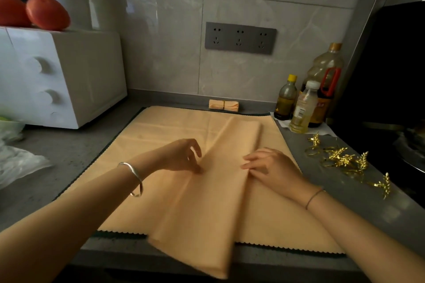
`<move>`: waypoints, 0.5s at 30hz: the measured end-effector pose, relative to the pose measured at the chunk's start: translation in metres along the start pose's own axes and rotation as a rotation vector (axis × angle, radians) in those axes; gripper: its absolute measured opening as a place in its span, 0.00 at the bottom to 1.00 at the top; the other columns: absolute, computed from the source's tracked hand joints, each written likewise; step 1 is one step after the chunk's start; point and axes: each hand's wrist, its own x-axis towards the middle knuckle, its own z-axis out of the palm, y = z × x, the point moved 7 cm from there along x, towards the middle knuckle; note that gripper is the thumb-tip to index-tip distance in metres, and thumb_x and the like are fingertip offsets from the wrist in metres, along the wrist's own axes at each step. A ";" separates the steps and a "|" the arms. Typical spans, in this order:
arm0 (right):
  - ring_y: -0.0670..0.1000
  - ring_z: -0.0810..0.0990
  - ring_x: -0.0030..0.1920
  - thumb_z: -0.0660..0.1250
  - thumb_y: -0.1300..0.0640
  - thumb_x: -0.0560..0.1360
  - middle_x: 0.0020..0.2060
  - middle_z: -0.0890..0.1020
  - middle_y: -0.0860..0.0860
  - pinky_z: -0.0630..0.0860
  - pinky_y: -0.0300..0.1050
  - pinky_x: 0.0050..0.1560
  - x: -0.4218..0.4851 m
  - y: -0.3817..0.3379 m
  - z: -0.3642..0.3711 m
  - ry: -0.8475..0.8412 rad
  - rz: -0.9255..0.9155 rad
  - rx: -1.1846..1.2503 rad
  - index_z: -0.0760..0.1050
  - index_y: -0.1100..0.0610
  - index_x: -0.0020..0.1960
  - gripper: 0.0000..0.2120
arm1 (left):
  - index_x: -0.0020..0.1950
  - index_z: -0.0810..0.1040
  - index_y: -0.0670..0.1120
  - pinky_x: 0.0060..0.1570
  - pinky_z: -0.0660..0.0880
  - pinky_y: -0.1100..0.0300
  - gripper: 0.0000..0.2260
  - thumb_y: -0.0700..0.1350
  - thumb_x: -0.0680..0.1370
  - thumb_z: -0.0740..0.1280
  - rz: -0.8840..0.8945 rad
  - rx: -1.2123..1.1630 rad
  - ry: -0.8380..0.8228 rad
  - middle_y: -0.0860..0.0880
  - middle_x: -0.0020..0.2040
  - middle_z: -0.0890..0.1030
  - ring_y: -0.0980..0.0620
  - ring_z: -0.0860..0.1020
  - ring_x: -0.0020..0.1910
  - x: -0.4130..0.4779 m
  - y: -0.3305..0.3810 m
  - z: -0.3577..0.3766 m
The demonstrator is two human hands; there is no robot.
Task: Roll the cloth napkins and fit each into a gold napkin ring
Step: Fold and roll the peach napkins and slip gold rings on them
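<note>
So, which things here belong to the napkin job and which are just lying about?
Job: folded napkin, flat napkin beneath, ringed roll, gold rings, left hand, right hand.
Lying about: oil bottles, oranges, white appliance, plastic bag, wall sockets.

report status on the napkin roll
Left hand thumb on folded napkin, right hand fingers on its other edge. Folded long, not yet rolled. Gold rings loose at right, untouched. Nothing in the way.

**Colours on the counter**

The napkins (220, 190) are seen in a plain pale peach, with edges cut in zigzag. The napkin rings (342, 161) are coloured gold and decorated with a leaf pattern. The countertop (69, 151) is found speckled grey, the socket panel (240, 38) dark grey, the appliance (87, 71) white, and the two fruits (47, 12) orange-red.
</note>
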 end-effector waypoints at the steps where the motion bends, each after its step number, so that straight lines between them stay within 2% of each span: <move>1: 0.48 0.78 0.54 0.71 0.59 0.71 0.54 0.82 0.45 0.74 0.47 0.57 -0.005 0.010 -0.003 0.002 0.033 0.025 0.83 0.46 0.51 0.11 | 0.59 0.70 0.51 0.55 0.76 0.58 0.18 0.49 0.72 0.72 0.006 -0.030 -0.015 0.52 0.49 0.79 0.51 0.78 0.50 -0.003 0.008 0.008; 4: 0.41 0.73 0.57 0.70 0.61 0.73 0.57 0.80 0.43 0.70 0.42 0.62 -0.021 0.026 -0.007 -0.008 0.097 0.106 0.82 0.46 0.53 0.14 | 0.63 0.67 0.51 0.54 0.76 0.60 0.22 0.50 0.73 0.71 0.053 -0.044 -0.012 0.51 0.50 0.79 0.52 0.78 0.50 -0.008 0.027 0.025; 7: 0.35 0.67 0.63 0.67 0.58 0.75 0.62 0.75 0.39 0.62 0.33 0.66 -0.035 0.025 -0.004 -0.090 0.101 0.097 0.77 0.43 0.60 0.17 | 0.68 0.63 0.51 0.54 0.75 0.61 0.27 0.51 0.73 0.71 0.051 -0.051 -0.027 0.52 0.50 0.78 0.52 0.77 0.50 -0.009 0.031 0.030; 9: 0.33 0.64 0.66 0.67 0.57 0.75 0.64 0.72 0.35 0.58 0.31 0.68 -0.043 0.018 -0.005 -0.121 0.085 0.125 0.73 0.40 0.62 0.19 | 0.72 0.58 0.52 0.57 0.73 0.59 0.32 0.53 0.73 0.70 0.033 -0.012 -0.032 0.50 0.58 0.75 0.51 0.74 0.55 -0.009 0.028 0.029; 12: 0.31 0.63 0.67 0.69 0.59 0.73 0.63 0.71 0.32 0.55 0.25 0.66 -0.057 0.002 -0.007 -0.134 0.048 0.221 0.72 0.39 0.62 0.22 | 0.76 0.49 0.56 0.70 0.62 0.47 0.34 0.55 0.76 0.65 0.140 0.173 0.017 0.50 0.74 0.57 0.46 0.59 0.72 -0.004 0.040 0.032; 15: 0.32 0.63 0.68 0.69 0.60 0.72 0.63 0.73 0.35 0.55 0.26 0.67 -0.069 -0.012 -0.008 -0.156 0.001 0.271 0.75 0.40 0.61 0.22 | 0.75 0.48 0.61 0.73 0.46 0.46 0.25 0.52 0.81 0.55 0.323 0.255 -0.012 0.54 0.77 0.48 0.48 0.44 0.76 0.003 0.066 0.048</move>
